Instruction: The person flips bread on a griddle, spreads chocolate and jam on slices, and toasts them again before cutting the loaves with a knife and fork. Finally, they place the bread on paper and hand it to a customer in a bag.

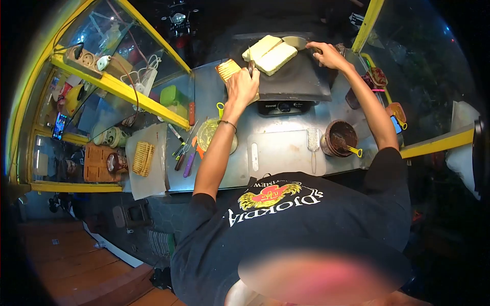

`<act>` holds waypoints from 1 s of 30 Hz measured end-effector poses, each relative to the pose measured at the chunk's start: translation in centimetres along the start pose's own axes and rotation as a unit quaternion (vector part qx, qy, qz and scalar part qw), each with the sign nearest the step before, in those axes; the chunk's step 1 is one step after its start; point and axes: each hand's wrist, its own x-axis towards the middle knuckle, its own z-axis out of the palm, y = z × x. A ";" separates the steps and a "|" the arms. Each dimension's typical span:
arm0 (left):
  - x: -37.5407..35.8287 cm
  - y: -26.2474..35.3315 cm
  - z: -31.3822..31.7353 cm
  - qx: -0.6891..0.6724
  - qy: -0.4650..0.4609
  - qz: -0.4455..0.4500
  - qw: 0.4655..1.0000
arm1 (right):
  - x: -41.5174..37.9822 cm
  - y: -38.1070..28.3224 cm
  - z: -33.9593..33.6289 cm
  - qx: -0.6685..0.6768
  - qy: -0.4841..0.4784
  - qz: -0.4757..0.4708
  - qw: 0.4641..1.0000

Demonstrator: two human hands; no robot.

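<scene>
Thick slabs of pale bread (273, 56) lie side by side on a dark flat griddle (301, 84). My left hand (242, 85) is closed around a dark-handled tool (251, 67); its thin metal end reaches the bread's left edge. Just beyond that hand is a piece of toasted bread (227, 70) with brown stripes, partly hidden by my fingers. On the other side, my right hand (329, 55) grips a spatula (294, 42), whose broad metal blade touches the far right edge of the bread.
Nearer me lie a white cutting board (278, 153), a grater (313, 143) and a pot of brown spread (341, 138). A tub of yellow spread (210, 135) is by my left forearm. More toasted bread (143, 158) rests on paper (153, 178). Yellow frames (117, 92) border the counter.
</scene>
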 end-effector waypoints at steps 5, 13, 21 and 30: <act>3.0 -0.2 2.4 -0.010 0.002 0.030 1.000 | -5.6 -1.9 -0.1 0.141 0.027 0.116 0.983; -8.0 -0.6 1.0 -0.388 0.034 -0.041 0.920 | -11.6 -2.7 -2.1 0.351 0.034 0.247 0.902; -12.0 -1.3 9.4 -0.704 -0.197 -0.290 0.617 | -13.1 -3.5 2.2 0.255 -0.060 0.277 0.924; -24.5 -23.6 -8.7 -0.429 -0.300 -0.093 0.847 | -15.4 -21.1 7.6 0.239 0.174 0.073 0.952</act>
